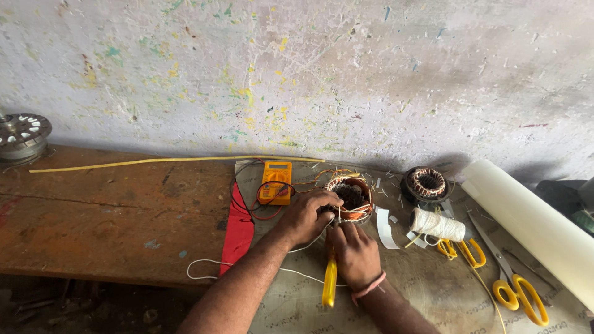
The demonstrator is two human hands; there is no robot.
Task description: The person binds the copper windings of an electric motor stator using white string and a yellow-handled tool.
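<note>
We see both hands meeting over a round motor stator wound with copper wire (351, 196), which sits on a printed brown sheet (427, 291) spread over the right part of a worn wooden bench (111, 216). The left hand (304, 216) lies curled over the stator's near-left edge, fingers bent down onto the windings and touching them. The right hand (354, 252) is closed below it, just in front of the stator, with a pink band at the wrist; a yellow-handled tool (330, 281) sticks out toward us from beside this hand, but we cannot tell whether the fingers actually grip it. A thin white string (210, 265) trails from under the hands off to the left.

Just behind the stator to the left stands a yellow multimeter (276, 182) with red and black leads (257, 207) looped beside it, and a red strip of cloth (238, 235) lies along the sheet's left edge. To the right we find white paper strips (385, 227), a spool of white thread (438, 224), a second wound stator (425, 184), small yellow-handled scissors (463, 250), larger yellow-handled scissors (516, 284) and a roll of white sheet material (532, 222). A long yellow strip (154, 161) runs along the bench's back edge — and a round metal motor housing (21, 136) sits at far left.
</note>
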